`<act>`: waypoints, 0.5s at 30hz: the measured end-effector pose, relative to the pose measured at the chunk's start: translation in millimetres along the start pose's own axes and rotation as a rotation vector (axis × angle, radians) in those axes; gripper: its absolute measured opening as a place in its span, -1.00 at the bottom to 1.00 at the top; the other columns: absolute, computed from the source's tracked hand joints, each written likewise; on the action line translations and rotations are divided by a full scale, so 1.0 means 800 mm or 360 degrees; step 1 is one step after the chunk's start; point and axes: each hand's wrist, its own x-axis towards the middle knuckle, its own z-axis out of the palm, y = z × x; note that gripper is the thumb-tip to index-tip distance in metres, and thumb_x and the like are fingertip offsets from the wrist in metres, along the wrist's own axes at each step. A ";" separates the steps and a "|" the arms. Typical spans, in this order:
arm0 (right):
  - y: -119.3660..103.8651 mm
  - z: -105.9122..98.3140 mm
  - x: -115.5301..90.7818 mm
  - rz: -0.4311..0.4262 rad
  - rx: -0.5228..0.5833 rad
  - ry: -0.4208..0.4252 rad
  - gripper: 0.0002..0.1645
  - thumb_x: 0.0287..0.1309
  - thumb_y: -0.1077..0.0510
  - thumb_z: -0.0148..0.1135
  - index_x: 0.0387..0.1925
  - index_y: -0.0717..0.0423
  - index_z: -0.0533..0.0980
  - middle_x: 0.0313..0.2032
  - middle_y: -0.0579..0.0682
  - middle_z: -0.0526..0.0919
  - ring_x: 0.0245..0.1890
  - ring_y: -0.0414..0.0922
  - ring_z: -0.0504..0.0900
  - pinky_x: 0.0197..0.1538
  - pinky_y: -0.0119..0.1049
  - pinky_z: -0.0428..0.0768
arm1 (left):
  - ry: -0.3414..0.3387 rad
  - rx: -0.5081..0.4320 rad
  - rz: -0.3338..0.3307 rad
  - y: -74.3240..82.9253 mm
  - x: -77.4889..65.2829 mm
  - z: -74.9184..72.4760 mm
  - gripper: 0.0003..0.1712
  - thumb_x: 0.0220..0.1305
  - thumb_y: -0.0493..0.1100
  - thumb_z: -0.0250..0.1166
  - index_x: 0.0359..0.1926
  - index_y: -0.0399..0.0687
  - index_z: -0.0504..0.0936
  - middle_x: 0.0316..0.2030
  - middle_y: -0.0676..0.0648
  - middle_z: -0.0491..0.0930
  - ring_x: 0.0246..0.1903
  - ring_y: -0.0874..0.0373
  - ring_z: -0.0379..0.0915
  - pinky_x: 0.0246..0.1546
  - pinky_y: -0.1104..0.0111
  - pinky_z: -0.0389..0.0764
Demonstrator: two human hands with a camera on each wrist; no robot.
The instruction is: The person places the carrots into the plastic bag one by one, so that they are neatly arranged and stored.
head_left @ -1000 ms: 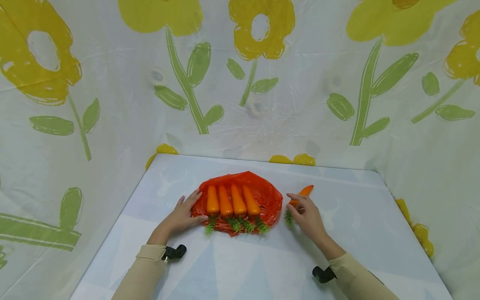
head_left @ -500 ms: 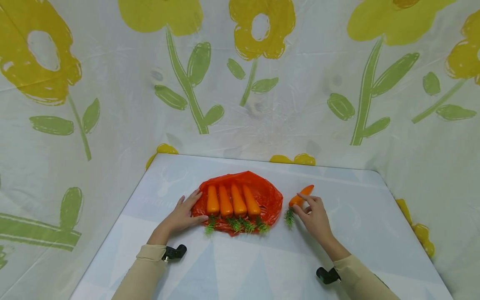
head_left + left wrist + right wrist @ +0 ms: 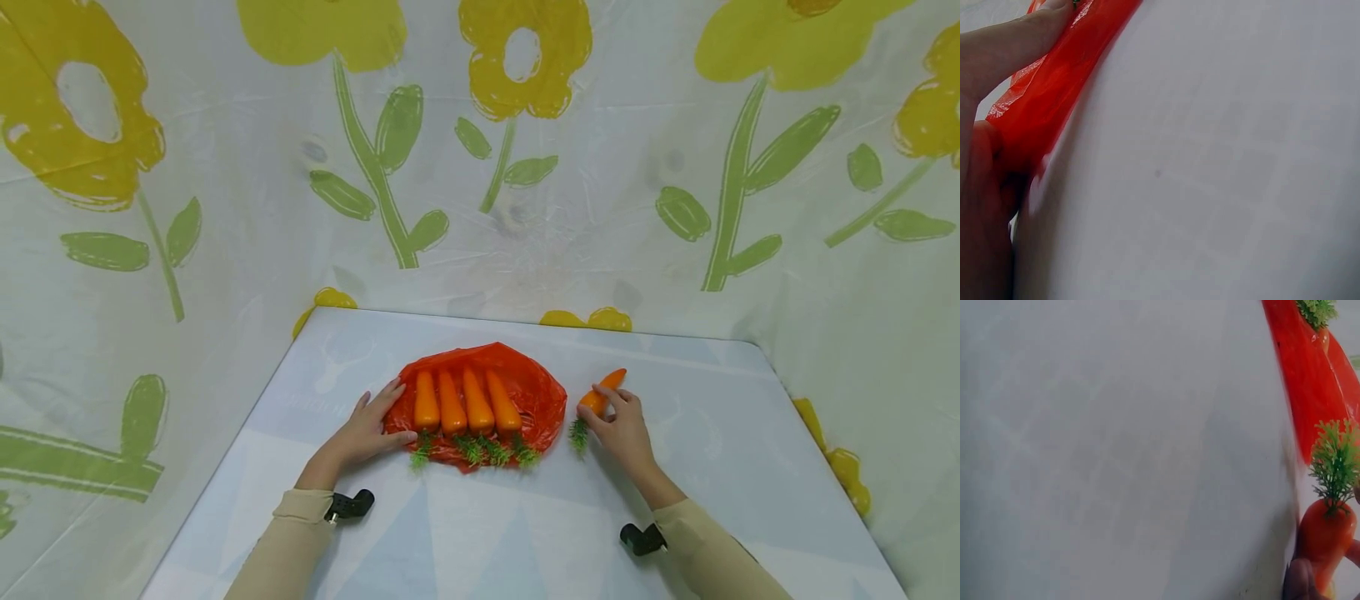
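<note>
A red plastic bag (image 3: 546, 408) lies spread on the table, with several glossy orange carrots (image 3: 477, 404) side by side on it, their green tops toward me. At the bag's left edge rests my left hand (image 3: 366, 429), thumb and fingers spread and touching the plastic. In the left wrist view the thumb lies over the red bag (image 3: 1054, 106). Right of the bag, my right hand (image 3: 621, 429) pinches a single carrot (image 3: 613, 379) between thumb and fingers near its leafy end. That carrot (image 3: 1325, 531) shows in the right wrist view with a fingertip on either side, its tip cut off by the frame.
The pale patterned table (image 3: 480, 533) carries the bag and the carrots. Behind and to the sides hangs a white sheet (image 3: 600, 208) printed with yellow flowers. A small black camera (image 3: 351, 504) is on the left wrist and another camera (image 3: 641, 540) on the right.
My right hand has shifted slightly and its thumb and fingers have closed on the single carrot, which stays about where it was. The left hand and the bag have not moved.
</note>
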 end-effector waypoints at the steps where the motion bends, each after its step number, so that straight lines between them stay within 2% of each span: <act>1: -0.001 0.001 0.001 0.0008 -0.0007 -0.0002 -0.24 0.31 -0.18 0.33 0.36 0.18 0.45 0.34 0.42 0.21 -0.12 0.12 0.56 -0.02 -0.12 0.64 | -0.0002 -0.0002 -0.0004 0.000 0.000 0.000 0.21 0.17 0.41 0.34 0.58 -0.21 0.10 0.59 -0.23 -0.02 0.54 -0.25 -0.09 0.50 -0.20 -0.32; 6: -0.005 0.005 0.002 0.0064 -0.0025 -0.0006 -0.29 0.31 -0.22 0.31 0.31 0.13 0.49 0.36 0.39 0.21 0.03 0.19 0.53 0.13 0.04 0.63 | -0.0001 -0.0001 -0.0004 0.000 0.001 0.001 0.20 0.18 0.40 0.35 0.58 -0.22 0.11 0.59 -0.23 -0.02 0.54 -0.24 -0.09 0.51 -0.19 -0.33; 15: -0.004 -0.002 -0.002 0.0076 -0.0056 -0.0053 -0.43 0.35 -0.08 0.28 0.27 0.10 0.49 0.33 0.34 0.24 -0.01 0.16 0.53 0.14 0.06 0.60 | -0.0012 -0.0006 -0.0035 0.001 0.000 -0.001 0.20 0.18 0.39 0.36 0.59 -0.19 0.09 0.60 -0.20 -0.04 0.55 -0.24 -0.12 0.51 -0.17 -0.34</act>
